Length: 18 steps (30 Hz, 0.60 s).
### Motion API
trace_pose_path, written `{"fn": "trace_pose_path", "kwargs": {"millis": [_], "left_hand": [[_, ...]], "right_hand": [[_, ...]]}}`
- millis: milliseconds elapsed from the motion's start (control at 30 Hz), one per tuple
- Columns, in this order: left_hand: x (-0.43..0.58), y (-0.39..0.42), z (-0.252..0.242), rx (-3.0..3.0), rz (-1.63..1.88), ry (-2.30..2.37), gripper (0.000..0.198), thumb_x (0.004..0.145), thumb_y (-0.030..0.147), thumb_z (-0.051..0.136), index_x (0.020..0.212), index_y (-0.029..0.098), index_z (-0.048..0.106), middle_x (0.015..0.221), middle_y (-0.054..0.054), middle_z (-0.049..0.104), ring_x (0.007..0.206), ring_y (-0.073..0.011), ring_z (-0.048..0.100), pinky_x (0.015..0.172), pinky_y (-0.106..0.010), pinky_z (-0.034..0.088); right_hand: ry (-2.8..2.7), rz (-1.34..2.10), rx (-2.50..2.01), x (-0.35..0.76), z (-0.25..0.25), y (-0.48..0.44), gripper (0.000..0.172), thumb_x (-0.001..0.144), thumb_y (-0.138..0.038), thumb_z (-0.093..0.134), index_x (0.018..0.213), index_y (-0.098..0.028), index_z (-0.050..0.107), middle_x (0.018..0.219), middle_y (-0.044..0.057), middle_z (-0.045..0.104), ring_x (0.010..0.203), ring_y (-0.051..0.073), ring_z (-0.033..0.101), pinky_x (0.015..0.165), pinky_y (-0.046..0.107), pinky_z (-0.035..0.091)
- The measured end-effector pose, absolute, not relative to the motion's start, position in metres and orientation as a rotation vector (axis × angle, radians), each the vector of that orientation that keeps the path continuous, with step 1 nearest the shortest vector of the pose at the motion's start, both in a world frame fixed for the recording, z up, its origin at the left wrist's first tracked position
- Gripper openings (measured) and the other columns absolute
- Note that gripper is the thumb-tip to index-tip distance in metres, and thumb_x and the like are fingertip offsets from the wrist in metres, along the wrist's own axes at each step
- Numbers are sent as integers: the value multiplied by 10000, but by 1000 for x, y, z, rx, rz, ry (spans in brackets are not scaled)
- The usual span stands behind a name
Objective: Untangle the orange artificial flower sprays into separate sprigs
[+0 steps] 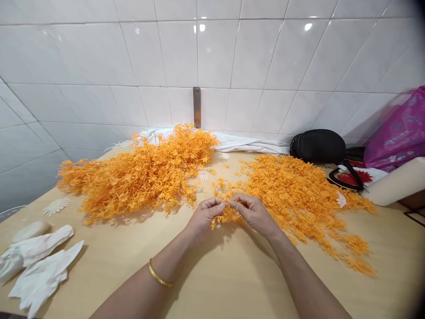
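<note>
Both hands meet at the middle of the table over a small sprig of orange artificial flowers (223,218). My left hand (206,216), below a gold bangle (158,274) on the wrist, pinches the sprig between thumb and fingertips. From the other side my right hand (254,212) pinches the same sprig, its fingertips close to the left thumb. The exact spot gripped is hidden by the fingers. A tall heap of orange plastic flower sprigs (139,175) stands to the left. A flatter pile of orange flower pieces (295,195) spreads on the right, just beyond my right hand.
White petal shapes (56,206) lie on the wooden table (133,261). Crumpled white gloves or cloths (46,274) are at left front. A black pouch (318,146), a purple bag (398,128) and a pale roll (395,181) stand at right. A tiled wall (212,53) closes off the back.
</note>
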<state>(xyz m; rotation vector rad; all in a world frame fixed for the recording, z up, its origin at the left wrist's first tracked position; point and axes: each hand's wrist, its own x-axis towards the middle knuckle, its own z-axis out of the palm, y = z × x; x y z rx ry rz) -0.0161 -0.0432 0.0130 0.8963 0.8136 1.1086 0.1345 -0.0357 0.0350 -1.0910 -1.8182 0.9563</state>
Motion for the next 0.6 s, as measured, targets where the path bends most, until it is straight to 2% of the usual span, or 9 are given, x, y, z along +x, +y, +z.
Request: {"fn": "trace_pose_path", "kwargs": {"millis": [100,167,400,500,600], "left_hand": [[-14,-42,13,994,1080,778,162,645,277,649,638,126,589,554,22,491,508,-50,401,530,-194,298],[-13,-41,14,1006,1106,766,165,642,276,649,627,129,576,549,25,485,506,-51,396,535,-197,302],[-17,-43,19,906,1183,855,153,606,229,662,569,128,553,581,11,527,543,-54,433,555,-181,324],[-19,-41,16,740,1237,862,118,635,194,634,587,132,546,580,18,513,548,-54,440,557,-178,349],[-18,-39,11,615,1234,783,104,668,183,604,613,140,527,547,23,489,545,-72,459,566,-206,396]], "right_hand": [[-1768,614,-1196,125,29,-36,285,790,-328,449,542,-188,437,503,-44,362,491,97,331,481,232,255],[-1740,418,-1252,119,27,-36,289,799,-303,433,534,-195,390,496,-43,356,486,100,328,485,238,249],[-1308,-3,-1573,155,32,-21,258,811,-324,390,598,-198,464,479,-12,410,471,132,362,477,266,257],[-1463,-186,-1667,168,31,-18,180,775,-234,411,797,-177,580,746,82,553,697,208,471,584,319,329],[-1539,-380,-1760,165,28,-20,272,731,-175,437,948,-176,602,1120,145,488,970,320,411,691,429,336]]}}
